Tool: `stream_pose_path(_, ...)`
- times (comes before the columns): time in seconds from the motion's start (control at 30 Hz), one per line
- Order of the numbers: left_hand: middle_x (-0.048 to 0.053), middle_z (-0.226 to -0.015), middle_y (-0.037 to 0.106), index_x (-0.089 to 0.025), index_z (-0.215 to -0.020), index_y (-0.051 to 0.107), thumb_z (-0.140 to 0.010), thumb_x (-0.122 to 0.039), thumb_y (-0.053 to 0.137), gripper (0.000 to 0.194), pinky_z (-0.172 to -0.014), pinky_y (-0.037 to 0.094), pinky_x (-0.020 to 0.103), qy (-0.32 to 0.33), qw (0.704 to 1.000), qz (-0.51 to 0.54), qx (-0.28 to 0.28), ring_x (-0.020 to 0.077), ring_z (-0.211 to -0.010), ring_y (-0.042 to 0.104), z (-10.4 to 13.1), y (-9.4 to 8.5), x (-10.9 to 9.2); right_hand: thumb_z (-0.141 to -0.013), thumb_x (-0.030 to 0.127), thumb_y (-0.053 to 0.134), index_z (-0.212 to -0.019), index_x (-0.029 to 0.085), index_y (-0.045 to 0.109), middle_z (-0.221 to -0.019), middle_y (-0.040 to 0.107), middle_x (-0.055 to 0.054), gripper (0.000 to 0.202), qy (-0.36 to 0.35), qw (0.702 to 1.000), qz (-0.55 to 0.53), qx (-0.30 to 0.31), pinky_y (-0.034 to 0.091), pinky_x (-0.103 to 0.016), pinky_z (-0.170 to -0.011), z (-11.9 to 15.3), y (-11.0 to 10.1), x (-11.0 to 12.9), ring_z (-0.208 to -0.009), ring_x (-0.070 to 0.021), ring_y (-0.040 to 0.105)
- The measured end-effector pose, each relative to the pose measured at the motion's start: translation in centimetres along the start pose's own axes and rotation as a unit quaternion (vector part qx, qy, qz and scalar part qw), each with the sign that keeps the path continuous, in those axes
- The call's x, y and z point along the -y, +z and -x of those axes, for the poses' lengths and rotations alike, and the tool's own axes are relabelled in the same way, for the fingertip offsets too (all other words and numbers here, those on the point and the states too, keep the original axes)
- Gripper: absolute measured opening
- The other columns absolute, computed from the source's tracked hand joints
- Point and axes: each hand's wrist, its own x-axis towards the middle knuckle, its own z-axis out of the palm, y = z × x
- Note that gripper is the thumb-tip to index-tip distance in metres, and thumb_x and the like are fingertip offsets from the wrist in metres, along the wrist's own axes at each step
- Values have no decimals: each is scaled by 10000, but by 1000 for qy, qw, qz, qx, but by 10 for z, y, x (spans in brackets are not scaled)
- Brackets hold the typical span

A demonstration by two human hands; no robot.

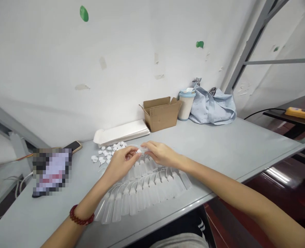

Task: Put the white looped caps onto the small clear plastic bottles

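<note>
Above the middle of the grey table, my left hand [126, 159] pinches a small white piece [139, 151] between thumb and fingertips. Close on its right, my right hand [159, 153] has its fingers closed on a clear plastic piece [143, 150], partly hidden by the fingers. Beneath and in front of both hands lie rows of translucent white tubes [133, 203] with thin curved strands at their upper ends. Several small white crumpled pieces [108, 153] are scattered behind my left hand.
White flat sheets [124, 132] are stacked by the wall, beside an open cardboard box [162, 117]. Further right stand a lidded cup [186, 106] and a light blue cloth bag [213, 106]. A phone [76, 146] and a pixelated item [53, 170] lie on the left.
</note>
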Motion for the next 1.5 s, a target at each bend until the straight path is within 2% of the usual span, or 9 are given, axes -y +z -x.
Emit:
stream_pose_path(0.17, 41, -800, 674, -162, -903, 658, -822, -391, 515, 282, -639, 450, 278, -10, 997, 70, 7, 179, -714, 593, 2, 0, -2, -935, 152, 397, -1121, 135, 476, -967, 616, -114, 203, -34, 999, 0, 10, 502, -307, -708, 0, -7, 5, -856, -184, 588)
stream_pose_path(0.33, 10, -680, 627, -161, -826, 655, -836, -406, 491, 295, -540, 438, 249, -16, 995, 87, 54, 136, -569, 536, 4, -8, -4, -898, 51, 398, -1149, 136, 459, -991, 609, -99, 272, -83, 996, 12, 25, 494, -283, -705, 1, -10, 8, -893, -174, 564)
stream_pose_path(0.53, -14, -581, 589, -166, -718, 615, -857, -339, 457, 273, -509, 444, 236, 3, 994, 69, 88, 126, -517, 539, 7, -6, 0, -809, -49, 440, -1172, 132, 449, -894, 616, -74, 406, -77, 994, 66, 47, 413, -223, -544, 4, -8, 15, -813, -168, 560)
stream_pose_path(0.8, 77, -812, 688, -147, -862, 640, -833, -224, 499, 163, -658, 493, 303, 175, 978, -39, -109, 187, -718, 630, 23, 17, 7, -868, 54, 458, -1240, 185, 380, -1022, 644, -80, 401, 14, 985, -153, 77, 472, -261, -698, 0, -20, 21, -863, -152, 617)
stream_pose_path(0.87, 70, -827, 694, -154, -882, 656, -829, -239, 522, 167, -672, 502, 297, 144, 984, -8, -106, 182, -728, 637, 23, 14, 3, -893, 95, 454, -1232, 172, 389, -965, 668, -70, 353, 33, 976, -204, 65, 475, -259, -688, -1, -21, 20, -810, -139, 627)
stream_pose_path(0.97, 37, -756, 701, -176, -863, 685, -812, -328, 577, 194, -666, 519, 282, 35, 995, 92, -32, 174, -697, 649, 19, 6, -3, -913, 164, 468, -1211, 168, 409, -935, 689, -59, 304, 52, 966, -243, 75, 477, -254, -656, -2, -23, 19, -726, -125, 623)
stream_pose_path(1.13, 37, -635, 679, -160, -681, 670, -797, -459, 571, 336, -616, 530, 294, -94, 977, 187, 48, 165, -575, 638, 16, -1, -4, -894, 156, 502, -1187, 150, 433, -996, 664, -86, 301, 32, 978, -197, 56, 503, -272, -698, -2, -24, 21, -785, -140, 638)
stream_pose_path(1.33, 12, -647, 639, -159, -681, 627, -864, -426, 483, 354, -581, 490, 255, -54, 978, 186, 79, 119, -527, 577, 20, -3, -10, -891, 127, 488, -1150, 169, 456, -1084, 619, -101, 265, -8, 988, -156, 7, 514, -301, -771, 1, -19, 27, -958, -170, 617)
stream_pose_path(1.5, 20, -711, 666, -163, -860, 649, -859, -338, 522, 216, -611, 467, 253, 58, 993, 104, -27, 136, -607, 592, 23, 0, -7, -867, 189, 553, -1034, 182, 502, -930, 658, -51, 174, 47, 977, -206, -24, 507, -276, -702, -1, -25, 31, -811, -148, 630)
